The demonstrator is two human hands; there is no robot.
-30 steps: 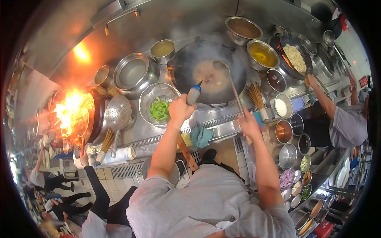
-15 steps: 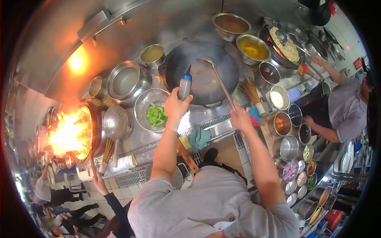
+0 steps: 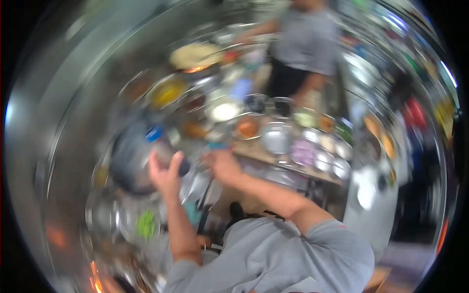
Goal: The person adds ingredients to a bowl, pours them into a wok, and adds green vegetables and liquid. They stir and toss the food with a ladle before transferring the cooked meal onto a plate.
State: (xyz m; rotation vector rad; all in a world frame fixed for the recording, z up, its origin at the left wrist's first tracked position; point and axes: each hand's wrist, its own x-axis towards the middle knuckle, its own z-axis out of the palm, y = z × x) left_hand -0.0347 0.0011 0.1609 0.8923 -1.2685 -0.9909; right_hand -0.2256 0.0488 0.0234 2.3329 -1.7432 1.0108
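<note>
My left hand (image 3: 167,176) grips a squeeze bottle with a blue cap (image 3: 154,133), held over the right side of the dark wok (image 3: 128,163). To the right of the wok is my right hand (image 3: 223,166), its fingers curled but smeared by motion. Whether anything is in it does not show. A teal cloth (image 3: 217,145) lies close to those fingers. Below the wok, cut green vegetables (image 3: 146,224) sit in a round strainer. The ladle cannot be made out in the blur.
Bowls of yellow liquid (image 3: 167,92), orange-red sauce (image 3: 247,127) and chopped purple onion (image 3: 303,152) stand on the right. Behind them, a co-worker in a grey shirt (image 3: 308,39) reaches toward a pan of pale food (image 3: 195,56). Flames (image 3: 95,278) show at lower left.
The view has swung right and blurred, so the wok and bowls appear farther left. My right hand has come nearer my left; the ladle seen in it before no longer shows. The bottle stays held.
</note>
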